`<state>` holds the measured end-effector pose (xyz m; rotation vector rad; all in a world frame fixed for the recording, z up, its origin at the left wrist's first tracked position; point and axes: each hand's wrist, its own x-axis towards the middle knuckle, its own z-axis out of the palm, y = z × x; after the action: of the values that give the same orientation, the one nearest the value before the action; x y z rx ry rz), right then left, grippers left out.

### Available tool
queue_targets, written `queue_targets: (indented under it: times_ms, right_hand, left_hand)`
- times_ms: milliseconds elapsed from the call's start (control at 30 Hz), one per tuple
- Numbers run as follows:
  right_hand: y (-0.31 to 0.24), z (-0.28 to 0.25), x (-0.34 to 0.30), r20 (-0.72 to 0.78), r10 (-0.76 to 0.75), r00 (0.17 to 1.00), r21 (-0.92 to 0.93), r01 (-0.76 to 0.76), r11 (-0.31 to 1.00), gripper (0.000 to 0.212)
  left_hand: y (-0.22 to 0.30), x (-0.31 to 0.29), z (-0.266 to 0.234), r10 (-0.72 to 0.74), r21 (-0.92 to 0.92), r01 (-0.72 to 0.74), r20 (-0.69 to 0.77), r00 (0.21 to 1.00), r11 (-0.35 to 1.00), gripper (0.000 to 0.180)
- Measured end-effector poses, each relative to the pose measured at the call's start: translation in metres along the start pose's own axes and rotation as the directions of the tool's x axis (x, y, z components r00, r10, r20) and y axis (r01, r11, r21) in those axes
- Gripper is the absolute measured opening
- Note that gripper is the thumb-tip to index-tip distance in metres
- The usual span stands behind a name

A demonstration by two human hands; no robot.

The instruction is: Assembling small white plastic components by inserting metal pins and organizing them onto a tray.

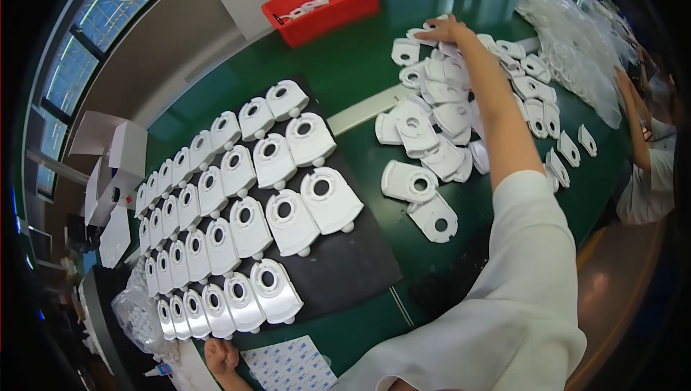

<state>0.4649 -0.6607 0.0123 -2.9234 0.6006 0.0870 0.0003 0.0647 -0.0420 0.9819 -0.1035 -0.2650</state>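
Note:
My right arm stretches across the green table, and my right hand [445, 30] is at the far end of a loose pile of white plastic covers [417, 126]. Its fingers are spread and extended over the covers there. Each cover is a rounded plate with a round hole. Low on the left, my left hand [222, 356] is closed beside the front row of covers [268, 292]; whatever its curled fingers may hold is hidden. Several rows of these covers lie overlapped on a black mat [345, 276]. Near my left hand lies a white sheet with blue marks [289, 364].
At the far edge stands a red bin [324, 6] with a few white parts inside. Clear plastic bags [572, 49] lie at the far right, near another person's arm [633, 114]. A white box [119, 157] and a bag of small white parts [140, 315] sit at the left.

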Motion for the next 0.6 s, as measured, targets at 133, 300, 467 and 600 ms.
queue_targets:
  times_ms: [133, 300, 467, 600]
  right_hand:
    - [0.009, 0.004, -0.017, 0.091, -0.189, 0.978, 0.104, 0.179, 0.978, 0.072]
    - [0.012, -0.015, -0.085, 0.178, -0.616, 0.768, 0.267, 0.564, 0.781, 0.045]
    - [0.073, -0.065, -0.093, 0.000, -0.299, 0.954, 0.475, 0.263, 0.840, 0.050]
    - [0.128, -0.025, -0.064, -0.332, -0.013, 0.943, -0.209, -0.061, 0.976, 0.073]
  left_hand:
    - [0.000, -0.003, -0.004, 0.031, 0.020, -0.030, -0.020, 0.999, 0.999, 0.019]
    - [0.000, 0.006, 0.005, 0.029, 0.010, -0.029, -0.016, 0.999, 1.000, 0.018]
    - [0.001, 0.007, 0.006, 0.017, 0.011, -0.017, 0.008, 1.000, 1.000, 0.018]
    - [0.004, 0.003, 0.010, 0.036, 0.017, -0.035, -0.012, 0.999, 0.999, 0.019]
